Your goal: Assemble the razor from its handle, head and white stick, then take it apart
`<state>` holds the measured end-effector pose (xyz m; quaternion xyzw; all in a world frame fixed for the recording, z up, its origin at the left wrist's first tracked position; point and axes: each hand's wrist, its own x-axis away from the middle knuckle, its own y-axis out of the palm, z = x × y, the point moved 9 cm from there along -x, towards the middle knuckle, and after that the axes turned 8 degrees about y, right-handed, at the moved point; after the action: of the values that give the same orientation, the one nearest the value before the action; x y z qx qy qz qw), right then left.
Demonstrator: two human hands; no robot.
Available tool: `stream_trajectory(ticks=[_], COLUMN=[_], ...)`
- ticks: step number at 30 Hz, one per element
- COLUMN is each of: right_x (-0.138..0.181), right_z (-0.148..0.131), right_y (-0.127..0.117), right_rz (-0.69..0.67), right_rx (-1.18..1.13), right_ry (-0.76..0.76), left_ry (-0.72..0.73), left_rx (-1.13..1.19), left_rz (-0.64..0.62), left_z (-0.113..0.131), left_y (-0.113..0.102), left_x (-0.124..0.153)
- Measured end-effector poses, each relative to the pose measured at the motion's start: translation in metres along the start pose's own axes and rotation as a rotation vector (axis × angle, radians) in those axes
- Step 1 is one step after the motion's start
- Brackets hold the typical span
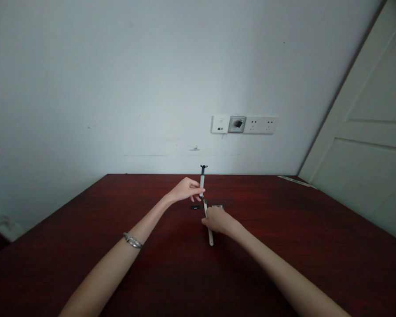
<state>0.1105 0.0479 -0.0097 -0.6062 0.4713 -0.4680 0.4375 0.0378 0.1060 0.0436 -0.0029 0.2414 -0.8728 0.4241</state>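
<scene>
White handle parts, seemingly two, in two hands.

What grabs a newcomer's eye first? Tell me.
Mid-picture, over the red-brown table, the left hand holds up a white piece with a black pronged top; the right hand holds a longer pale rod nearer the camera. A silver bracelet circles the left forearm; wall sockets sit behind.

Black-tipped white rod upright in left grip
</scene>
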Motion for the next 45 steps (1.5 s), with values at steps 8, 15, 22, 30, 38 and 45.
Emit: stream_trajectory(ticks=[8, 15, 22, 30, 38, 45], right_x=[0.007, 0.015, 0.028, 0.053, 0.052, 0.070], right_z=[0.003, 0.038, 0.050, 0.050, 0.082, 0.063], right_y=[-0.019, -0.080, -0.127, -0.170, -0.191, -0.192], right_rz=[-0.068, -0.055, -0.029, 0.161, 0.446, 0.466], right_rx=[-0.120, -0.389, -0.728, -0.938, -0.765, -0.468], right_ry=[-0.027, -0.003, -0.230, -0.438, -0.361, -0.341], left_ry=[0.027, 0.018, 0.062, 0.194, 0.286, 0.385], left_rx=[0.029, 0.087, 0.046, -0.121, -0.172, -0.407], left_rz=[0.035, 0.089, 0.232, 0.269, 0.123, 0.152], left_z=[-0.007, -0.010, -0.005, 0.017, 0.032, 0.051], left_y=[-0.007, -0.011, -0.023, -0.028, -0.004, 0.002], left_x=[-0.003, -0.004, -0.011, -0.015, -0.008, -0.001])
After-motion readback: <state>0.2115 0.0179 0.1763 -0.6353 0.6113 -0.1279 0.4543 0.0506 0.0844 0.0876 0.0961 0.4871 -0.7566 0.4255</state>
